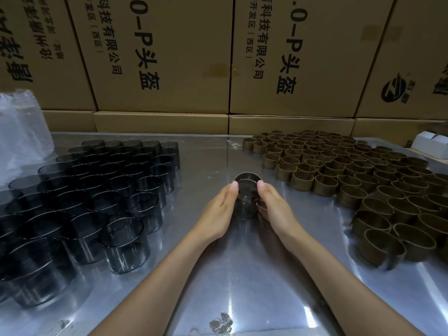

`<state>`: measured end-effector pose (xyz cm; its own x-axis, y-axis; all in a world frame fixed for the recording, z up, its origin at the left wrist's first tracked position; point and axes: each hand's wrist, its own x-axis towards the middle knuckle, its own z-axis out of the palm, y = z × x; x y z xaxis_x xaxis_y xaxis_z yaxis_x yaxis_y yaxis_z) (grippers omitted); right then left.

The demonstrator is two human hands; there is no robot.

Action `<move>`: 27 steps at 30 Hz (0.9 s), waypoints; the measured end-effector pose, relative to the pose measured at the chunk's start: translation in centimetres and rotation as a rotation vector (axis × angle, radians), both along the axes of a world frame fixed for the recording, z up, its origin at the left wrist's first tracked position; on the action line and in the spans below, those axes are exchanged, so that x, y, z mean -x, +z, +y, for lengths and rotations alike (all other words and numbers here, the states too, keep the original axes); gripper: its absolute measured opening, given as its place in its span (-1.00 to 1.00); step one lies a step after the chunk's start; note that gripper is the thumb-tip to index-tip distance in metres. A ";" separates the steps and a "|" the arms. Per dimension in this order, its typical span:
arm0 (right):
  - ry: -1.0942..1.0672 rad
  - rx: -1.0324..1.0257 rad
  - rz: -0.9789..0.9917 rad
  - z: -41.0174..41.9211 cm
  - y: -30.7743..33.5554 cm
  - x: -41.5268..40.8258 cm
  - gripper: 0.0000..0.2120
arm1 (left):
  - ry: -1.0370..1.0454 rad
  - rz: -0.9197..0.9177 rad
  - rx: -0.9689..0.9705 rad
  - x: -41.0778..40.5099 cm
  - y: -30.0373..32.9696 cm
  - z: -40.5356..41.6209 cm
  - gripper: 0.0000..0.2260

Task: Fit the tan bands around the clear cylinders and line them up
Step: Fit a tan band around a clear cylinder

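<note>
A: Where's the piece in hand?

B: Mid-table, between the palms. The left hand and right hand cup one clear cylinder from either side, fingers curled round it, equally near.

A: And the band?

B: A tan band seems to sit at its far end, just past both thumbs. I judge the axis runs away from the person, tilted up, open mouth facing away.

A: Stock?

B: Bare cylinders far left, loose bands far right.
</note>
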<state>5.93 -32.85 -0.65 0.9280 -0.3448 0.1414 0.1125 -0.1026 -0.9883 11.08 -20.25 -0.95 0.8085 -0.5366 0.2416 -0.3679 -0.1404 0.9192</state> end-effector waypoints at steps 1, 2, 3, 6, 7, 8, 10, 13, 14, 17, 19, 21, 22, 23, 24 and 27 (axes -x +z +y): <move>0.005 -0.014 -0.019 0.1 0.1 0.1 -0.70 | -0.004 0.014 0.045 0.1 0.1 0.0 -0.53; 0.010 -0.038 -0.035 0.2 0.2 0.2 -0.71 | -0.005 0.028 0.086 0.2 0.2 0.0 -0.55; 0.014 -0.070 -0.047 0.4 0.3 0.3 -0.72 | -0.002 0.032 0.118 0.3 0.4 0.0 -0.57; 0.000 -0.148 -0.066 0.7 0.7 0.6 -0.76 | 0.009 0.069 0.205 0.6 0.5 -0.1 -0.63; -0.016 -0.159 -0.078 0.8 0.8 0.7 -0.78 | 0.009 0.108 0.231 0.7 0.6 -0.1 -0.65; -0.036 -0.165 -0.090 0.7 0.9 0.8 -0.80 | 0.007 0.152 0.257 0.7 0.6 -0.2 -0.67; -0.075 -0.166 -0.105 0.6 1.1 0.9 -0.83 | 0.014 0.225 0.301 0.7 0.6 -0.4 -0.73; -0.059 -0.232 -0.085 0.3 1.2 0.8 -0.78 | 0.023 0.310 0.341 0.5 0.8 -0.3 -0.80; -0.042 -0.281 -0.069 0.1 1.2 0.8 -0.74 | 0.020 0.342 0.352 0.4 0.9 -0.2 -0.80; 0.060 -0.422 0.005 -0.6 1.6 0.8 -0.68 | -0.007 0.448 0.419 -0.2 1.1 0.5 -0.61; 0.195 -0.464 0.131 -1.2 2.1 1.2 -0.66 | -0.051 0.509 0.455 -0.5 1.1 1.1 -0.46; 0.282 -0.478 0.237 -1.8 2.4 1.6 -0.57 | -0.118 0.550 0.420 -0.6 1.2 1.5 -0.43; 0.300 -0.487 0.255 -2.1 2.3 1.6 -0.55 | -0.148 0.569 0.369 -0.6 1.4 1.6 -0.43; 0.312 -0.499 0.259 -2.2 2.3 1.7 -0.53 | -0.176 0.592 0.302 -0.6 1.6 1.8 -0.41; 0.324 -0.512 0.255 -2.3 2.3 1.7 -0.52 | -0.199 0.624 0.231 -0.6 1.8 2.0 -0.34; 0.406 -0.524 0.212 -2.4 2.3 1.9 -0.52 | -0.260 0.683 0.134 -0.6 2.2 2.2 -0.10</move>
